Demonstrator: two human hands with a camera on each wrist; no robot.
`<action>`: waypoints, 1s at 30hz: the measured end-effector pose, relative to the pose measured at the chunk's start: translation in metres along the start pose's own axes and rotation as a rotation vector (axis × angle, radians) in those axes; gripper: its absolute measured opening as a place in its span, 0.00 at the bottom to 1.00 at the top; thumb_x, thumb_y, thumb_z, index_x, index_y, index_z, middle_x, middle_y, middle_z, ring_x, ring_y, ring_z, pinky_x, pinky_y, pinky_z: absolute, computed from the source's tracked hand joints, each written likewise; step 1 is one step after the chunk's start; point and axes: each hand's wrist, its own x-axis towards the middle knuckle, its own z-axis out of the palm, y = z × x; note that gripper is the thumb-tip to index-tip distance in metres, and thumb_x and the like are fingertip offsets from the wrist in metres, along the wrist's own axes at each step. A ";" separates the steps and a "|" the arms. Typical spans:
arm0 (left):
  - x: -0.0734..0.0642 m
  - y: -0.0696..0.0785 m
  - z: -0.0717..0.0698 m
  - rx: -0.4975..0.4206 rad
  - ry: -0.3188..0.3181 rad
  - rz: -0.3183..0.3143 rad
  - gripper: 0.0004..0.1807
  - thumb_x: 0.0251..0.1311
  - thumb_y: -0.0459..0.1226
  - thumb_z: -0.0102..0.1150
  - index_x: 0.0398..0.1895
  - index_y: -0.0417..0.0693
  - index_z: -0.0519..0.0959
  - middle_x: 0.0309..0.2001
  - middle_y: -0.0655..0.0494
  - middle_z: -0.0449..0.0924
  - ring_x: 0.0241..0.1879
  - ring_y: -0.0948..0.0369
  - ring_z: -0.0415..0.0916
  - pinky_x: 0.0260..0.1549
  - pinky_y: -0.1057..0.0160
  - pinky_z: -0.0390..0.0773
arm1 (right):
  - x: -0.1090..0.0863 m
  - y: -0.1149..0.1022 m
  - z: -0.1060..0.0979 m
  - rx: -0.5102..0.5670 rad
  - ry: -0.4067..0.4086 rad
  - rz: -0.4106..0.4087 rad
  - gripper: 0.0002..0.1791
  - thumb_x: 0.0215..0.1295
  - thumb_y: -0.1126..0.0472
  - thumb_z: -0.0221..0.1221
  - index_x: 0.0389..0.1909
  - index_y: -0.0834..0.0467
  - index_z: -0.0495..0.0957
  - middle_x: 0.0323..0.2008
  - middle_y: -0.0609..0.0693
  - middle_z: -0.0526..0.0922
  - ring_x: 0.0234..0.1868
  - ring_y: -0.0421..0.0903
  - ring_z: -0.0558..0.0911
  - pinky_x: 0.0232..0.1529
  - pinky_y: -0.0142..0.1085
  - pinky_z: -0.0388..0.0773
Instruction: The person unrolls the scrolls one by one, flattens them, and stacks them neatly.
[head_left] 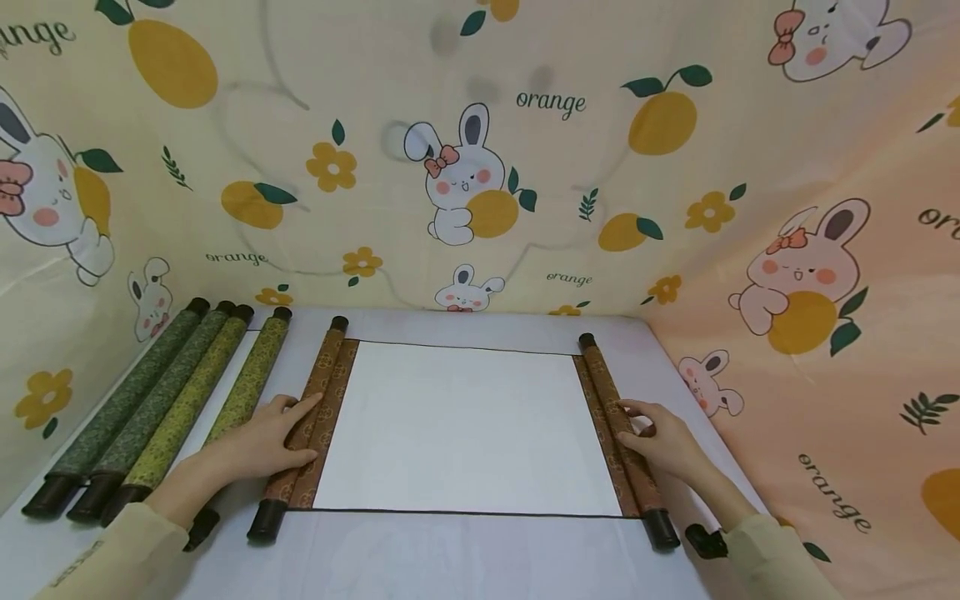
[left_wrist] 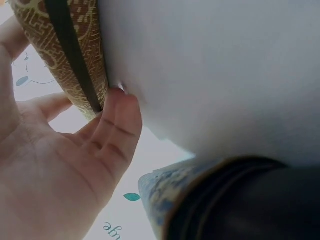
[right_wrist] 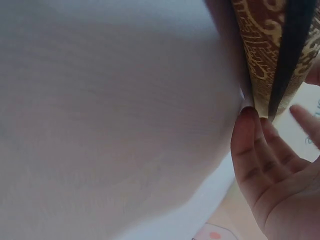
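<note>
A brown-patterned scroll [head_left: 468, 417] lies unrolled mid-worktop, its white sheet [head_left: 465, 467] spanning the space between two black-tipped rollers. The left hand [head_left: 255, 442] grips the left roller [head_left: 321, 369], index finger and thumb apart on its upper side. The right hand [head_left: 663, 437] grips the right roller [head_left: 603, 383], fingers and thumb curled on it; the wrist views show fingertips at the white surface just beside each roller.

Along the left edge of the white worktop [head_left: 450, 558] lie two dark green scrolls [head_left: 127, 400] and a yellow-green scroll [head_left: 191, 392], rolled and side by side. A second yellow-green scroll [head_left: 255, 367] lies slightly apart, partly behind the left forearm. Beside the right sleeve [head_left: 780, 558], near the worktop's right edge, sits a black object [head_left: 705, 542], partly hidden.
</note>
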 end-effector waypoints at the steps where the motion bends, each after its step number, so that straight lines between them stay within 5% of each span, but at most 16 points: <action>1: 0.000 -0.001 0.001 -0.015 -0.002 0.000 0.51 0.61 0.48 0.72 0.79 0.33 0.58 0.62 0.19 0.62 0.56 0.28 0.73 0.43 0.36 0.79 | 0.000 0.000 0.000 0.005 -0.003 -0.001 0.29 0.67 0.62 0.67 0.69 0.63 0.75 0.58 0.69 0.78 0.36 0.48 0.83 0.31 0.39 0.78; 7: 0.001 -0.003 0.002 -0.092 -0.008 -0.014 0.50 0.61 0.41 0.71 0.80 0.31 0.55 0.63 0.17 0.60 0.47 0.40 0.77 0.38 0.46 0.78 | 0.001 0.000 0.000 0.023 -0.019 0.024 0.26 0.69 0.65 0.59 0.69 0.59 0.78 0.60 0.70 0.77 0.31 0.46 0.76 0.24 0.36 0.71; 14: 0.000 -0.001 0.001 -0.112 0.033 -0.010 0.44 0.59 0.36 0.69 0.77 0.31 0.61 0.63 0.17 0.61 0.55 0.30 0.74 0.43 0.39 0.80 | 0.004 0.001 0.001 -0.036 -0.033 -0.009 0.32 0.65 0.52 0.71 0.68 0.58 0.78 0.63 0.70 0.78 0.40 0.55 0.80 0.35 0.45 0.75; 21: -0.002 -0.001 0.000 -0.123 0.062 -0.012 0.43 0.57 0.34 0.69 0.75 0.30 0.64 0.63 0.16 0.63 0.52 0.33 0.76 0.38 0.45 0.79 | 0.006 0.001 0.001 0.030 -0.059 0.004 0.35 0.61 0.57 0.73 0.70 0.59 0.76 0.61 0.73 0.77 0.16 0.39 0.69 0.16 0.33 0.65; 26: -0.002 -0.004 -0.003 -0.129 0.077 -0.014 0.43 0.57 0.35 0.70 0.75 0.29 0.65 0.63 0.18 0.66 0.47 0.41 0.78 0.34 0.51 0.76 | 0.013 0.002 -0.001 0.066 -0.033 0.005 0.33 0.62 0.59 0.72 0.69 0.59 0.77 0.60 0.74 0.78 0.20 0.41 0.77 0.16 0.32 0.66; 30: 0.001 -0.005 -0.008 -0.119 0.078 -0.014 0.43 0.57 0.35 0.70 0.75 0.29 0.64 0.63 0.17 0.66 0.49 0.38 0.78 0.34 0.51 0.76 | 0.022 0.003 -0.002 0.081 -0.042 0.002 0.33 0.63 0.58 0.72 0.69 0.59 0.77 0.61 0.74 0.77 0.22 0.42 0.81 0.17 0.33 0.67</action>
